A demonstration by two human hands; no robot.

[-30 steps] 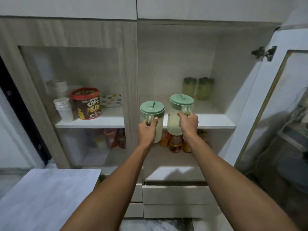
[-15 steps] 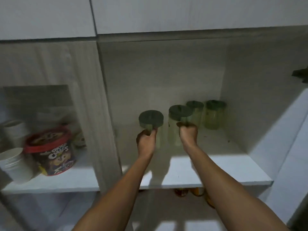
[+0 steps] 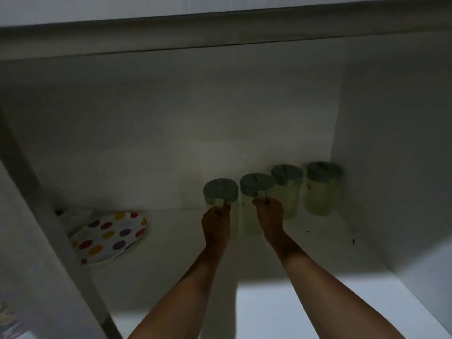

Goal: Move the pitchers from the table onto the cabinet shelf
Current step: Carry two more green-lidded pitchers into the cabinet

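A round white plate with coloured polka dots [image 3: 110, 237] lies at the left of the white cabinet shelf [image 3: 318, 250]. The left hand [image 3: 216, 222] is closed around the handle of a clear plastic pitcher with a green lid [image 3: 220, 192]. Just beside it, the right hand [image 3: 269, 217] grips the handle of a second green-lidded pitcher [image 3: 256, 185]. Both sit deep in the shelf. 2 more lidded pitchers [image 3: 321, 189] stand to the right against the back wall.

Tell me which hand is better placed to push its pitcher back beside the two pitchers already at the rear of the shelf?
Probably the right hand. Its pitcher sits almost next to the two rear pitchers, a short push away. The left hand holds its own pitcher farther left.
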